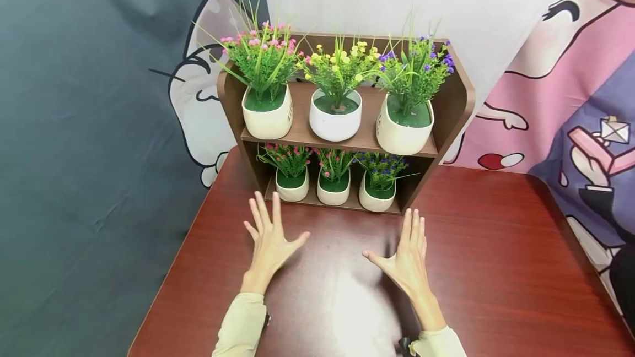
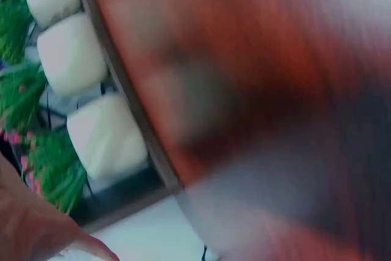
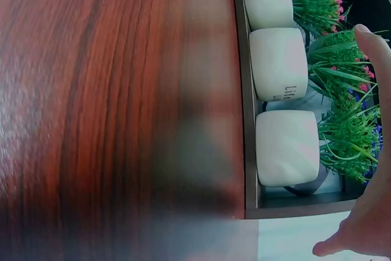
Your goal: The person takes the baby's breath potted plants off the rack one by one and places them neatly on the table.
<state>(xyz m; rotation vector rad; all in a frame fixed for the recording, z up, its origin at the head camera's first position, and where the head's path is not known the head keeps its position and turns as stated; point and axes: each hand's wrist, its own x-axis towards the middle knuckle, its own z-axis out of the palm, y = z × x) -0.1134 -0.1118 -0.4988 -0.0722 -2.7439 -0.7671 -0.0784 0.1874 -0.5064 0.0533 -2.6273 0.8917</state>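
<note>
Before the shelf [image 1: 450, 106], in the head view, I am holding my left hand [image 1: 270, 242] and right hand [image 1: 409, 263] above the table [image 1: 501, 247], fingers spread apart; three flowerpots [image 1: 335, 125] are standing on each board [image 1: 301, 109]. The left wrist view is catching the lower row [image 2: 72, 56]; the right, that row near parted fingers.

Head view: high, facing forward and down over table [image 1: 496, 247] and whole shelf [image 1: 301, 124]. Wrist views: low, nearer, rolled sideways; left frames the shelf's lower left corner, right its lower right. Both share the bottom pots [image 3: 278, 64].
</note>
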